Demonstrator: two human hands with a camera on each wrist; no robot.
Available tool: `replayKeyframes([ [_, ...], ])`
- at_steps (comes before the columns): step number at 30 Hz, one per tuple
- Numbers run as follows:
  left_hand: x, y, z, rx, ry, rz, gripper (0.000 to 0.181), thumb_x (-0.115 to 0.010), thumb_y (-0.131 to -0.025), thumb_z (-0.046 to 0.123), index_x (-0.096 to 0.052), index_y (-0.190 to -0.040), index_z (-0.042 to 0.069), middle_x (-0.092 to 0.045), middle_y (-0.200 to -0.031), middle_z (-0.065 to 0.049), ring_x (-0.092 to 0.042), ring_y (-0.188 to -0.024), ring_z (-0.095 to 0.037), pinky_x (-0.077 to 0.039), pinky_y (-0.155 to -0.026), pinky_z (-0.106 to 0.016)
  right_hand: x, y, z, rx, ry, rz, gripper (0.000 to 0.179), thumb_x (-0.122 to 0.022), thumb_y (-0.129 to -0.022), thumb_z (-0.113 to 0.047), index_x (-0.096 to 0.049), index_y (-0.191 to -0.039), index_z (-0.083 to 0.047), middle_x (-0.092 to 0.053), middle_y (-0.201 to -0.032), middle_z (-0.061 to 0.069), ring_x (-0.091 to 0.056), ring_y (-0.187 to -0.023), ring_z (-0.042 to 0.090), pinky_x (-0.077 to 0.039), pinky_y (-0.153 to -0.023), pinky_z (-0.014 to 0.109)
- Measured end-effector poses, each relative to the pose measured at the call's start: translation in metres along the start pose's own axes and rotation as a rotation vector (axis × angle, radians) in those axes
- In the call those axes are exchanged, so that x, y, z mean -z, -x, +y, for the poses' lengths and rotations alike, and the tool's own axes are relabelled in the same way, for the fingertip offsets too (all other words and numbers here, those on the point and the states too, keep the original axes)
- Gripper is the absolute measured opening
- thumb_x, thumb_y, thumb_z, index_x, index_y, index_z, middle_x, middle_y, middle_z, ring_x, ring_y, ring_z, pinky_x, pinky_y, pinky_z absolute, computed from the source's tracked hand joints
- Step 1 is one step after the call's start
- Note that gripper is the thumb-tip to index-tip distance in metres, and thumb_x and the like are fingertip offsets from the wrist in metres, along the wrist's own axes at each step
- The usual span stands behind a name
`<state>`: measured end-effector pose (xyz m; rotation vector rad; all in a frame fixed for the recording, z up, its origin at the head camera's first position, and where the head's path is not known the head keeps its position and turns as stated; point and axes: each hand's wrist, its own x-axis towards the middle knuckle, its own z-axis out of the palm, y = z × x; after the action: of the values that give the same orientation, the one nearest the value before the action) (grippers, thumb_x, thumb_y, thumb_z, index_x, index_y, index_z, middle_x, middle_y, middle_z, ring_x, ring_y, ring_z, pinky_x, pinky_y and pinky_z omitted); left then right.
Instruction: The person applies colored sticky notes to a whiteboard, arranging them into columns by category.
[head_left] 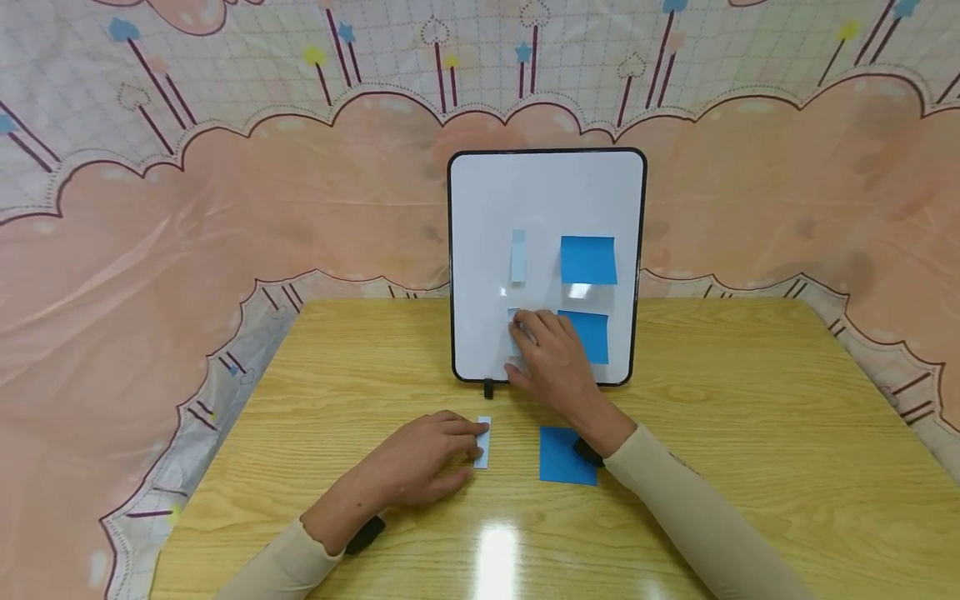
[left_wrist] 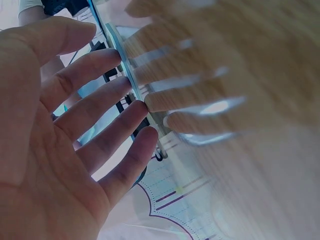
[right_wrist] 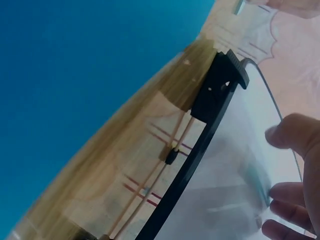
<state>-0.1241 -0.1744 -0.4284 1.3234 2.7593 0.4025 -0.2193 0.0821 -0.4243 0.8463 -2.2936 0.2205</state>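
My right hand (head_left: 551, 358) reaches to the lower part of a small whiteboard (head_left: 480, 200), its fingertips on a pale paper strip (head_left: 513, 314) that they partly cover. Thumb and fingers are spread apart in the right wrist view. Above it on the board hangs another pale strip (head_left: 518, 257), with two blue sticky notes (head_left: 588, 260) in a column to the right. On the table, the fingertips of my left hand (head_left: 427, 457) touch a thin pale strip pad (head_left: 484, 442). Its fingers are extended in the left wrist view, tips along the pad's edge (left_wrist: 121, 52).
A blue square note (head_left: 564, 457) lies on the wooden table (head_left: 360, 358) below my right wrist. The whiteboard stands upright on black feet (head_left: 489, 389) towards the back. Behind it hangs a patterned cloth (head_left: 337, 200).
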Motion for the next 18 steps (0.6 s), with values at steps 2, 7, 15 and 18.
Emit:
replayKeyframes([
  [2, 0.000, 0.000, 0.000, 0.003, -0.003, -0.001, 0.022, -0.068, -0.104, 0.028, -0.077, -0.121, 0.018, -0.061, -0.152, -0.001, -0.058, -0.137, -0.021, -0.050, -0.111, -0.043, 0.000, 0.002, 0.000, 0.004, 0.004, -0.010, 0.064, -0.091, -0.082, -0.036, -0.073, -0.131, 0.002, -0.065, -0.133, 0.014, -0.059, -0.121, 0.032, -0.050, -0.101, 0.045],
  [7, 0.001, -0.001, 0.000, 0.014, -0.006, -0.012, 0.022, -0.067, -0.105, 0.030, -0.077, -0.121, 0.019, -0.060, -0.152, 0.000, -0.057, -0.138, -0.019, -0.049, -0.113, -0.041, 0.001, 0.006, -0.001, 0.019, 0.027, -0.033, 0.068, -0.086, -0.085, -0.039, -0.069, -0.137, 0.001, -0.062, -0.139, 0.014, -0.056, -0.125, 0.032, -0.047, -0.106, 0.047],
  [15, 0.003, -0.002, -0.001, -0.008, -0.025, 0.004, 0.019, -0.068, -0.104, 0.029, -0.077, -0.118, 0.018, -0.064, -0.147, -0.002, -0.059, -0.135, -0.022, -0.050, -0.112, -0.043, 0.005, 0.011, -0.002, 0.020, 0.050, -0.088, 0.067, -0.083, -0.089, -0.035, -0.065, -0.143, 0.000, -0.057, -0.145, 0.014, -0.051, -0.130, 0.034, -0.044, -0.109, 0.049],
  [18, 0.004, -0.003, -0.001, -0.008, -0.029, 0.004, 0.022, -0.067, -0.105, 0.029, -0.076, -0.121, 0.017, -0.065, -0.145, -0.002, -0.060, -0.134, -0.021, -0.049, -0.112, -0.043, 0.008, 0.011, -0.003, 0.005, 0.051, -0.137, 0.067, -0.082, -0.091, -0.034, -0.062, -0.146, -0.001, -0.054, -0.149, 0.013, -0.049, -0.134, 0.034, -0.042, -0.111, 0.049],
])
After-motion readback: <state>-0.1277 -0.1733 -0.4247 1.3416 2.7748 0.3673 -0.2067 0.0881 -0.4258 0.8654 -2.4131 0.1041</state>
